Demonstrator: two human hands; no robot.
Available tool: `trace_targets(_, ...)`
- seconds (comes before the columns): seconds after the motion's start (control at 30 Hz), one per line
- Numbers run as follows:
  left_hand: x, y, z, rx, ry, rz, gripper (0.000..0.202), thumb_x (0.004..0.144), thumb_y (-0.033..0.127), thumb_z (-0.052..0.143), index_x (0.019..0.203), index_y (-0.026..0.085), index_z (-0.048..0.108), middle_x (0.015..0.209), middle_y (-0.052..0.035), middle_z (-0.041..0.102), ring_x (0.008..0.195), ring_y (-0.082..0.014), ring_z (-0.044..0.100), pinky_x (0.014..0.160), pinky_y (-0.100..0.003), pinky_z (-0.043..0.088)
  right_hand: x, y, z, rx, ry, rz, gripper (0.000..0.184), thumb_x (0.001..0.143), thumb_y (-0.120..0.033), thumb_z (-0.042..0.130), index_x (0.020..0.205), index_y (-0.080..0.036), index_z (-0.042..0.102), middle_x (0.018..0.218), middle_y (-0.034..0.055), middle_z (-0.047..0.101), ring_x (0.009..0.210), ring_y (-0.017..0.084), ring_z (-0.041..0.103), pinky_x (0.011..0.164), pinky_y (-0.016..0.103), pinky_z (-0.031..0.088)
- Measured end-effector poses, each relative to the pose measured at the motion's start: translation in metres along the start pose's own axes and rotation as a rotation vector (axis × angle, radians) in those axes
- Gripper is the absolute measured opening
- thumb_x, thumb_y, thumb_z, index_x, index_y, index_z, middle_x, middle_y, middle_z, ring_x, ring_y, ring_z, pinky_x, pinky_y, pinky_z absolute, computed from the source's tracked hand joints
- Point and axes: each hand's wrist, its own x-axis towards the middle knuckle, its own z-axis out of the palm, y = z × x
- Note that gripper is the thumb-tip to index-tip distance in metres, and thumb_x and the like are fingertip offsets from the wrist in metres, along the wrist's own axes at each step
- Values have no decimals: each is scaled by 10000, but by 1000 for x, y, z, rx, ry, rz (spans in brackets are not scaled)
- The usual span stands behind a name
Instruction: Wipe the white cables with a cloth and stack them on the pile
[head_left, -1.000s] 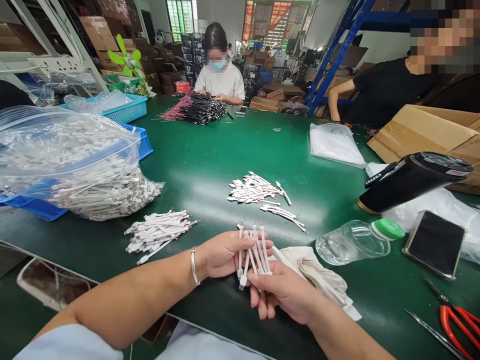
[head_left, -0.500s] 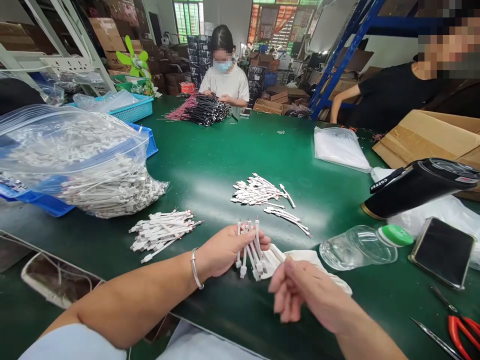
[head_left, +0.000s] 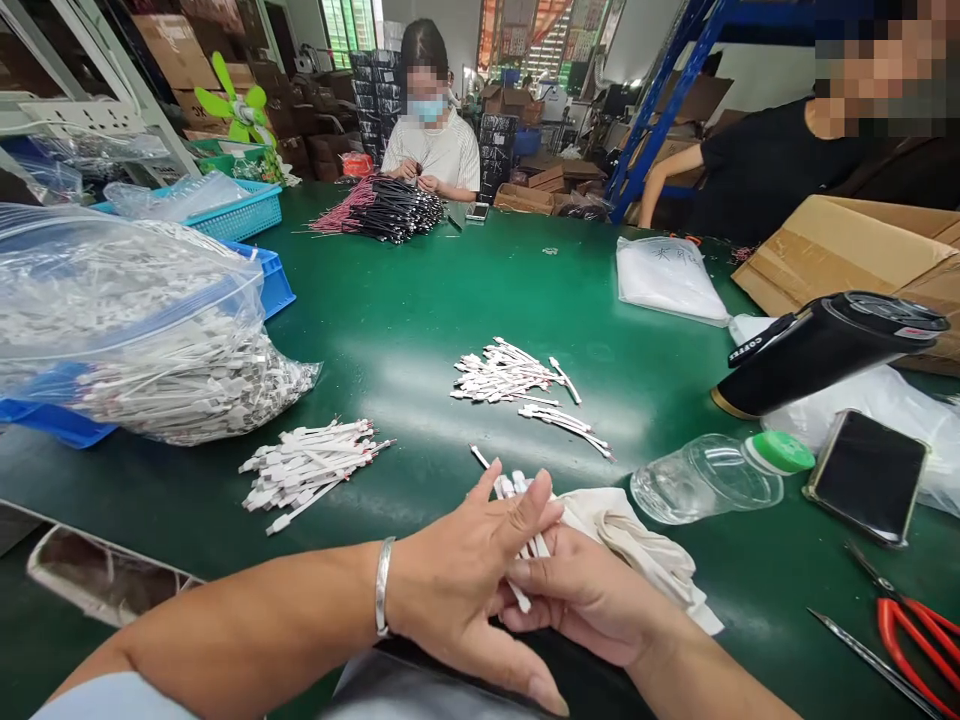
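Note:
Near the table's front edge, my left hand, with a silver bangle at the wrist, is spread with fingers apart over my right hand. My right hand is closed on several short white cables; their ends stick out above and below the fingers, and the middle is partly hidden by my left hand. Just behind my right hand lies a crumpled off-white cloth. To the left is a pile of white cables. Farther back sit another pile and a small row of the same cables.
A clear bag full of white cables rests on a blue tray. At right are a clear bottle, a black tumbler, a phone, red-handled pliers and tweezers. Across the table, one person handles black cables; another person sits right.
The white cables have passed from my left hand into my right hand. My left hand has opened and spread above them. The camera view has shifted slightly.

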Motion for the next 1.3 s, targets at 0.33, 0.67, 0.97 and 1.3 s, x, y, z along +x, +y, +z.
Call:
trace_targets(0.33, 5, -21, -34, -92, 548, -612, 492, 913, 456, 337, 1318, 182, 383, 1130, -113, 602, 1010, -217, 573, 878, -353, 441, 2, 5, -4, -33, 190, 10, 398, 703, -265, 741, 1053, -134, 605, 848, 60, 681, 690, 112, 650, 598, 186, 494)
trace_targets(0.67, 15, -30, -22, -615, 334, -902, 550, 762, 643, 472, 1016, 157, 514, 764, 9, 537, 535, -73, 460, 427, -179, 336, 6, 13, -3, -139, 162, 11, 418, 699, -340, 735, 1046, -138, 617, 842, 51, 670, 653, 97, 624, 577, 189, 483)
trace_targets(0.97, 14, -28, -26, -809, 383, -870, 617, 695, 467, 682, 1150, 140, 425, 705, 47, 500, 642, -97, 503, 618, -236, 372, 7, 12, -3, -144, 175, 8, 392, 709, -330, 730, 1023, -124, 618, 813, 45, 663, 623, 80, 607, 566, 183, 470)
trace_targets(1.3, 14, -33, -26, -848, 501, -802, 463, 653, 448, 722, 934, 144, 516, 695, 40, 500, 618, -80, 455, 593, -229, 346, 7, 10, -4, -92, 198, 24, 413, 704, -320, 737, 1042, -131, 593, 788, 26, 651, 616, 70, 591, 565, 179, 458)
